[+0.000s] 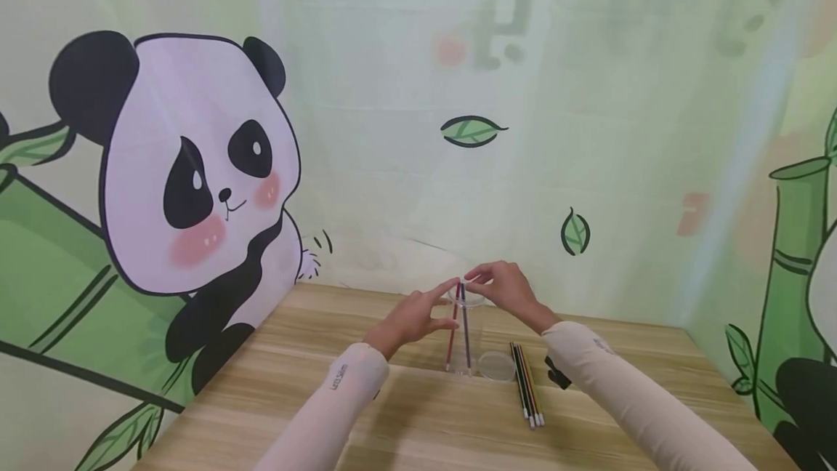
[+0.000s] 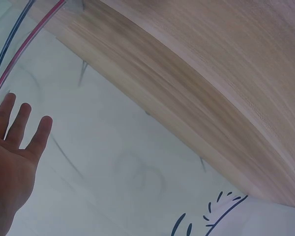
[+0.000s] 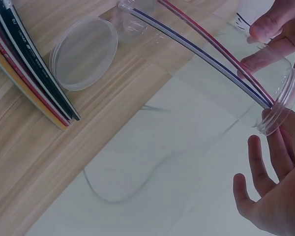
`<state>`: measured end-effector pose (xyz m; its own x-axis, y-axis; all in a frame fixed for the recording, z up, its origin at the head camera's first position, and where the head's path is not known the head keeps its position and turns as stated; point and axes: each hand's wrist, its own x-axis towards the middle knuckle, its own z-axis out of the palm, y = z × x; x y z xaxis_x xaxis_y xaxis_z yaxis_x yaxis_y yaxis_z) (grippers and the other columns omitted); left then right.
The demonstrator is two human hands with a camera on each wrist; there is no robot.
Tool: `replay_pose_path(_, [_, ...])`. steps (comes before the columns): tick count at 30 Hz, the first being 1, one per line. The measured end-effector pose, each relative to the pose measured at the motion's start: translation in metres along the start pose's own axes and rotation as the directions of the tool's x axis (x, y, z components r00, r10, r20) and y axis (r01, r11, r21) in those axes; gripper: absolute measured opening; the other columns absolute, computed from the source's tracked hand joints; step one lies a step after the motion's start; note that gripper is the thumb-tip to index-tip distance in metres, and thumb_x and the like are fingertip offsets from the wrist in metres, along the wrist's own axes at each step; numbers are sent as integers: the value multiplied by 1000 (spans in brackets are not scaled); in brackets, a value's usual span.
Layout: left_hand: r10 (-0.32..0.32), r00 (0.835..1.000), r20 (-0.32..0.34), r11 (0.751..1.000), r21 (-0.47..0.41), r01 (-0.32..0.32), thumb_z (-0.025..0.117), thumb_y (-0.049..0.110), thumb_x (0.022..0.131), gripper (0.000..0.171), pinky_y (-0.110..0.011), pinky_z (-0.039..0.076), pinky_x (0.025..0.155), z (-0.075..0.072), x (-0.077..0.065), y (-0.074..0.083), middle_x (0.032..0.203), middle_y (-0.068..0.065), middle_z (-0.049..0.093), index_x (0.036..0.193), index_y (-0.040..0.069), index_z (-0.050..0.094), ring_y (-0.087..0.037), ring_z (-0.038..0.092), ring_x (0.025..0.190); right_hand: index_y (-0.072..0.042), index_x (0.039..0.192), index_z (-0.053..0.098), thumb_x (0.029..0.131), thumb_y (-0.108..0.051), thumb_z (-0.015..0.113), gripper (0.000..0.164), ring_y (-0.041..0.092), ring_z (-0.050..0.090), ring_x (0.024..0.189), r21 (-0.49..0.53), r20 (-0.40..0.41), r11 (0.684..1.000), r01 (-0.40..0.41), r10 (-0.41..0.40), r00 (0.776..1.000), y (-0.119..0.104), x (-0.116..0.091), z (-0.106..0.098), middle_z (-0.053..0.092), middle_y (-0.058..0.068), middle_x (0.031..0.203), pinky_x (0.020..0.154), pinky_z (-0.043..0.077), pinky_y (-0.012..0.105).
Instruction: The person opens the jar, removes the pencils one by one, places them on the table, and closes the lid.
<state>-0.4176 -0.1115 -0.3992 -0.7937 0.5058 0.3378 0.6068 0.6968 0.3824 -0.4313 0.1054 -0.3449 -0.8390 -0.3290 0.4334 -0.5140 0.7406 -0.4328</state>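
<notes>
A clear plastic jar (image 1: 480, 329) stands upright near the back of the table. Inside it lean a red pencil (image 1: 452, 336) and a blue pencil (image 1: 467, 336), their tops at the mouth. My left hand (image 1: 410, 318) is at the jar's left side, index finger stretched to the rim and thumb lower by the wall. From the right, my right hand (image 1: 508, 289) reaches into the mouth. Its thumb and index finger pinch the blue pencil's upper end, partly hidden by the fingers; its other fingers spread apart in the right wrist view.
A clear round lid (image 1: 497, 367) lies right of the jar. Beside it is a bundle of several pencils (image 1: 527, 384), white ends toward me. A small black object (image 1: 558, 374) is partly covered by the right sleeve (image 1: 588, 355). Behind the table hangs a panda-print backdrop (image 1: 392, 166).
</notes>
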Motion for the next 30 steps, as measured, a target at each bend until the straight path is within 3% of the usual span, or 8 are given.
replay_pose_path(16, [12,1000,-11,1000,-1,-12,76,37,95,84,-50,49,108,0,-1,1,134,-13,68,165,23,31,-31,73,109,-9,109,80,94,-18,79,17,24,76,92,-27,48,999,37,-36,998,-3,-1,3,80,7,103,81,62,43])
replay_pose_path(30, [39,999,-27,999,5,-39,76,38,95,84,-51,52,105,2,1,-1,132,-14,69,164,20,33,-30,76,100,-12,102,74,96,-18,78,10,28,77,95,5,65,1000,-25,25,998,-4,-1,4,80,11,103,82,62,42])
